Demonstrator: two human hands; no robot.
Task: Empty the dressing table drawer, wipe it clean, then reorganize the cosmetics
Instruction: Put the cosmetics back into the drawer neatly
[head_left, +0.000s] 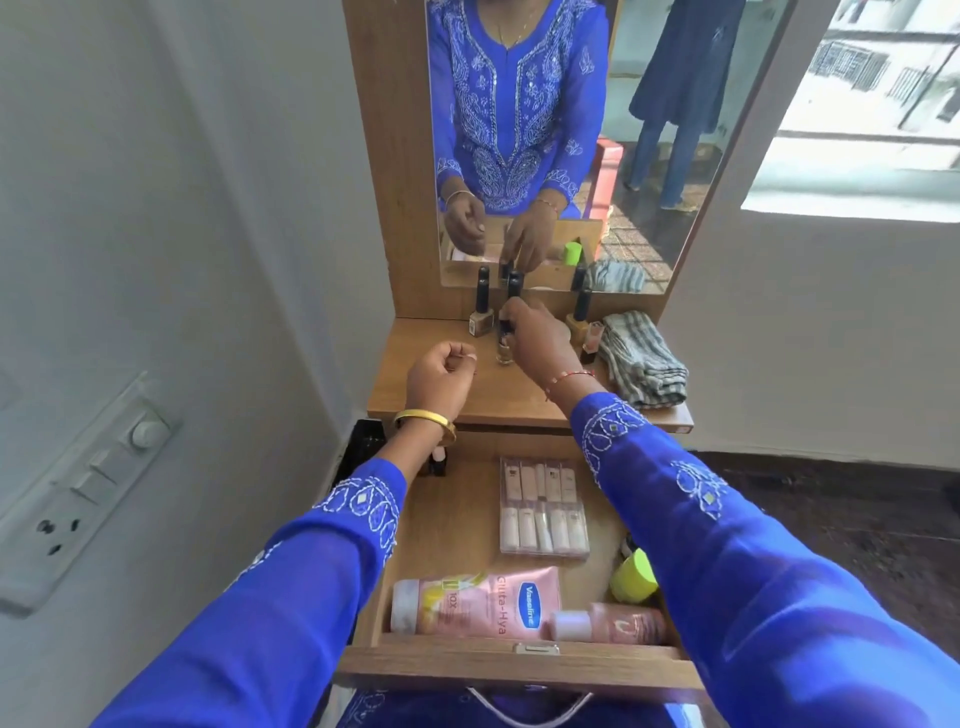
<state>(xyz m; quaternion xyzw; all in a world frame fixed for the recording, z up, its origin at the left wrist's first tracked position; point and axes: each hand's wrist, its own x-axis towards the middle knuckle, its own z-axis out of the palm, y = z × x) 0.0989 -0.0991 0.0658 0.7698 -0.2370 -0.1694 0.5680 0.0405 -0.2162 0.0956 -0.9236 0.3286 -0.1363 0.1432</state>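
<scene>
The wooden drawer (452, 519) stands pulled out below the dressing table top (415, 384). Inside lie a pink lotion bottle (478, 603), a small pink bottle (608, 623), a clear case of tubes (543, 506), a lime-green capped jar (634, 574) and a small bottle (439, 460) at the back left. My right hand (540, 338) pinches the black cap of a nail polish bottle (504, 351) standing on the table top. My left hand (441, 374) hovers beside it, fingers curled, holding nothing visible.
More nail polish bottles (480, 309) (579, 317) stand by the mirror (545, 130). A folded striped cloth (641, 358) lies at the top's right end. A wall with a switch panel (78, 493) is on the left, a window at upper right.
</scene>
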